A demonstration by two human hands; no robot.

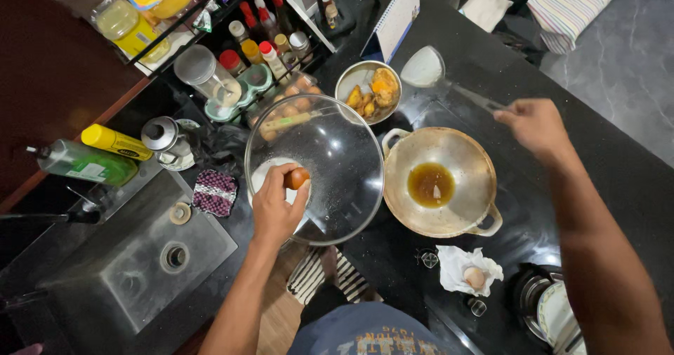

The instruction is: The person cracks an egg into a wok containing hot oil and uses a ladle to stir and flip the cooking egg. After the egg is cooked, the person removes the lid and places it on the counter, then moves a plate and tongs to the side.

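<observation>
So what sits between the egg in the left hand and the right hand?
In the head view, between the egg held by the left hand and the right hand lies the metal wok holding dark oil, beyond the glass bowl rim.

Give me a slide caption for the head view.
Left hand holds brown egg over clear glass bowl; right hand grips metal ladle.

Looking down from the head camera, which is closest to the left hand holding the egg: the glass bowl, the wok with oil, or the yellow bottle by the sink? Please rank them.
From the left hand:
1. Glass bowl: right under the hand, which holds a brown egg over it.
2. Wok with oil: to the right, beside the bowl.
3. Yellow bottle: far left, beyond the sink.
</observation>
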